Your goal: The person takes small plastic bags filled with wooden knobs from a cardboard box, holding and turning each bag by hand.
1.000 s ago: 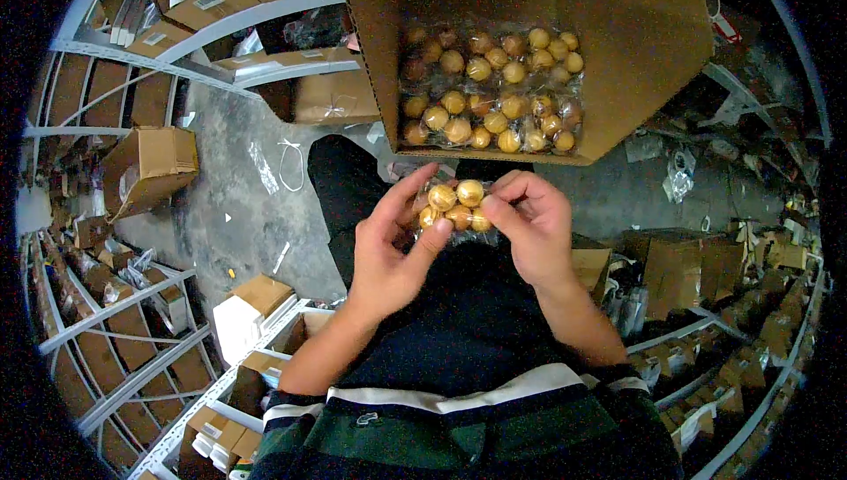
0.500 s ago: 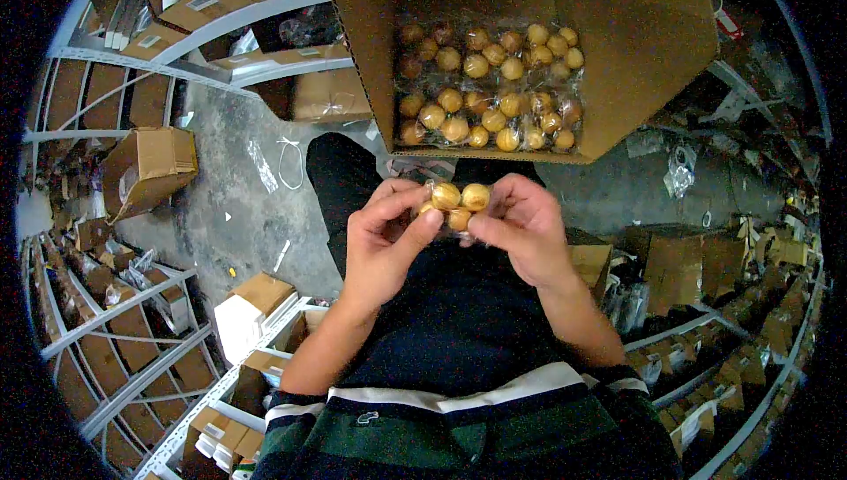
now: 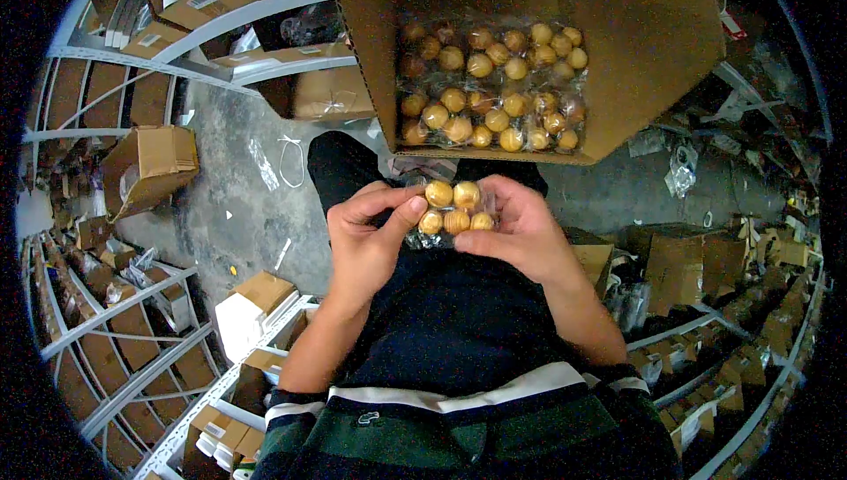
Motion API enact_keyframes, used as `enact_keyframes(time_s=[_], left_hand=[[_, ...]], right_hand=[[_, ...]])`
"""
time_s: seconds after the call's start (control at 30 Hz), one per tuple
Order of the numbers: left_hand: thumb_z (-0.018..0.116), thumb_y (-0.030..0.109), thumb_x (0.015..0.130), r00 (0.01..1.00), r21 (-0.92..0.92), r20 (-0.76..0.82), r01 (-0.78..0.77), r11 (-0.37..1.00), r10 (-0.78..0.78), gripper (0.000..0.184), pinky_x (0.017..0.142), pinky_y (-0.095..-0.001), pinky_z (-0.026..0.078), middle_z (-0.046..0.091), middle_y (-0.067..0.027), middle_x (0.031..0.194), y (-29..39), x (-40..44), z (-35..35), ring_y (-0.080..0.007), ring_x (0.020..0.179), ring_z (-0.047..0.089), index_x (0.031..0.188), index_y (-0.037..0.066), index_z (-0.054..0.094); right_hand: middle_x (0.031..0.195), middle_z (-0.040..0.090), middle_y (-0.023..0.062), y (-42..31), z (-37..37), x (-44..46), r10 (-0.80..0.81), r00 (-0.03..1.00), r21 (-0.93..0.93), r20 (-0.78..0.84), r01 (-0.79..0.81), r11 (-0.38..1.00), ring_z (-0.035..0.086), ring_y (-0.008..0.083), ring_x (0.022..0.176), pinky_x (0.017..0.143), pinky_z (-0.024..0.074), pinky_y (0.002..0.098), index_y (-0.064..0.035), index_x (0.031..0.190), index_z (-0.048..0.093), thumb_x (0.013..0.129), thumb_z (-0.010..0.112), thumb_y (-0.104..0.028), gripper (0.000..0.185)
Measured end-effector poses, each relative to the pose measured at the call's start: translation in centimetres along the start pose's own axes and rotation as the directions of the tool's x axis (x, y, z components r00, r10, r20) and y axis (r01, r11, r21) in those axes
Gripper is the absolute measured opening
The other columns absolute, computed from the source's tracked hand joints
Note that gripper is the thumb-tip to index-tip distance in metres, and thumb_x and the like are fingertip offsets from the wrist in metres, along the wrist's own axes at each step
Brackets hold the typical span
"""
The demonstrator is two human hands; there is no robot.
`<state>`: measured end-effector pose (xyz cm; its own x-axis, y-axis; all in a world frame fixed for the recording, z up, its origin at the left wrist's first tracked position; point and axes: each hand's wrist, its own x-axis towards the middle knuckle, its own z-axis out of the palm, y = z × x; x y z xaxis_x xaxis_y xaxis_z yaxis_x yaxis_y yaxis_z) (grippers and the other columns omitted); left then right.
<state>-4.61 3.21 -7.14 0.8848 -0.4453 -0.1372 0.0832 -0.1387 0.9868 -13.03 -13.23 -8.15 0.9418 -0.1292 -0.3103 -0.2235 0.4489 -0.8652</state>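
Note:
Between my hands, above my lap, is a clear plastic pack of wooden balls point(image 3: 456, 220), several of them in two rows. My left hand point(image 3: 375, 228) pinches the pack's left end between thumb and fingers. At the other end my right hand point(image 3: 512, 224) grips it, thumb on the front and fingers behind. Just beyond my hands stands a large open cardboard box point(image 3: 640, 74). Inside lie several similar packs of wooden balls point(image 3: 494, 118) in clear wrap, set in rows.
Metal shelving point(image 3: 203, 34) with cartons runs along the left, and more shelves with boxes point(image 3: 706, 356) stand at the right. An open carton point(image 3: 159, 171) sits on the left side. Plastic scraps and a white strap loop point(image 3: 291, 162) lie on the concrete floor.
My left hand has shifted slightly left and its thumb has moved up. The pack has turned or opened out, so more of its balls show.

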Motion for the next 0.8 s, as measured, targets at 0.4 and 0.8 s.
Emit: enact_keyframes(time_s=[0.4,0.8], left_hand=[[0.067,0.005,0.079,0.973,-0.135,0.183,0.168,0.976,-0.142,0.011,0.064,-0.0206,0.047,0.064,-0.0037,0.079,-0.7,0.5,-0.2,-0.0074,0.070,0.057,0.088,-0.001,0.063],[0.068,0.002,0.076,0.966,-0.273,0.210,0.206,0.940,-0.150,0.010,0.068,-0.0216,0.046,0.062,-0.0031,0.079,-0.7,0.5,0.0,-0.0078,0.072,0.056,0.082,0.000,0.060]], right_hand=[[0.088,0.060,0.0030,1.6,-1.0,0.2,-0.170,0.984,-0.477,-0.051,0.126,0.870,0.060,0.0124,0.072,0.065,0.0512,0.0249,-0.0023,0.091,0.059,0.070,0.073,-0.006,0.026],[0.077,0.059,0.0062,-0.2,-1.4,0.2,-0.077,0.996,-0.216,-0.042,0.066,0.974,0.057,0.0109,0.064,0.054,0.0476,0.0217,0.0046,0.089,0.064,0.079,0.066,-0.008,0.016]])
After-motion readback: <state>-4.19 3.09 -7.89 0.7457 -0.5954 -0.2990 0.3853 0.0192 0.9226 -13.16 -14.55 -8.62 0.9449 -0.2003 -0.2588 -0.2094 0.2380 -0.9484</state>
